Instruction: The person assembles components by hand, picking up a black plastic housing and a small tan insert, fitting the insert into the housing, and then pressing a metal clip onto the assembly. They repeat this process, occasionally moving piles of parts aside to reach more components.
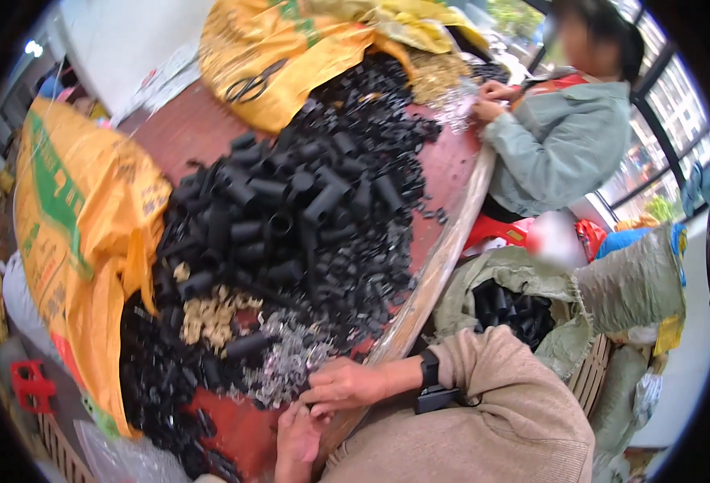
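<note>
At the near edge of the red table (238,431), my left hand (297,435) and my right hand (345,383) meet fingertip to fingertip. Both are closed in a pinch, and whatever is between the fingers is too small or hidden to name. Just beyond them lies a heap of small clear plastic pieces (282,354). A pile of tan pieces (214,315) sits farther left. Black tubes (274,193) form a large heap in the middle, with small black parts (371,266) spread along its right side. A black band with a small box is on my right wrist.
Orange woven sacks (101,201) lie at the left and far end (322,40), with black scissors (254,82) on the far one. A co-worker (564,137) handles small pieces at the far right. An open green sack (451,302) of black parts stands right, and a red stool (33,388) left.
</note>
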Available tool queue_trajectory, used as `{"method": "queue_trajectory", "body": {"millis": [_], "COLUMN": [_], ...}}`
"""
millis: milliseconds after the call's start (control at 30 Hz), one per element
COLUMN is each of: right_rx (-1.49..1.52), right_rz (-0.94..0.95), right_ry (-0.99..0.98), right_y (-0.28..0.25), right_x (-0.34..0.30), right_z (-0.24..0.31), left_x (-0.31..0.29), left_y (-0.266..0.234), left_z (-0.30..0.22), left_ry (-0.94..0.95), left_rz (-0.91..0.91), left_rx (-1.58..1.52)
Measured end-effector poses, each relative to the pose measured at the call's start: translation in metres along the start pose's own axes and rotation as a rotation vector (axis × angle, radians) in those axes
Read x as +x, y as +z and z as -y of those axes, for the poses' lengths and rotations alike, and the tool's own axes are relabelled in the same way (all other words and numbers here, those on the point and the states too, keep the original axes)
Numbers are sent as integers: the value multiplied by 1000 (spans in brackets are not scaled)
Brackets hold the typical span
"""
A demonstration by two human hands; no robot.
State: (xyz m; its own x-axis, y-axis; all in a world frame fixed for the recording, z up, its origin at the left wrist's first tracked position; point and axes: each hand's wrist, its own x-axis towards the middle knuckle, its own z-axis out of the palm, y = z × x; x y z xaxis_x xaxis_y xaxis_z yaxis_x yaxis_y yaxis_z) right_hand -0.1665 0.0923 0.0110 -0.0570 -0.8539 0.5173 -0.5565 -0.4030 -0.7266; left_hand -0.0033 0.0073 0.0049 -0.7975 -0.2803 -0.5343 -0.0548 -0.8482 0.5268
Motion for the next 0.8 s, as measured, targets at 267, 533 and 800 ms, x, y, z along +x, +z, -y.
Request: {"method": "queue_trajectory", "body": {"millis": [267,533,800], "right_rx": [-106,-993,-1086], "right_rz": [57,-339,-91], "right_ry": [47,115,344], "right_y": [-16,-135,-156], "right_x": [3,60,65], "right_z": [1,-48,-75], "left_x": [4,2,2], "left_y": [7,5,14], "left_z": [-11,-19,-16], "left_ry": [-24,43,89], "left_rz": [114,34,-22], "left_rx": [58,102,63]}}
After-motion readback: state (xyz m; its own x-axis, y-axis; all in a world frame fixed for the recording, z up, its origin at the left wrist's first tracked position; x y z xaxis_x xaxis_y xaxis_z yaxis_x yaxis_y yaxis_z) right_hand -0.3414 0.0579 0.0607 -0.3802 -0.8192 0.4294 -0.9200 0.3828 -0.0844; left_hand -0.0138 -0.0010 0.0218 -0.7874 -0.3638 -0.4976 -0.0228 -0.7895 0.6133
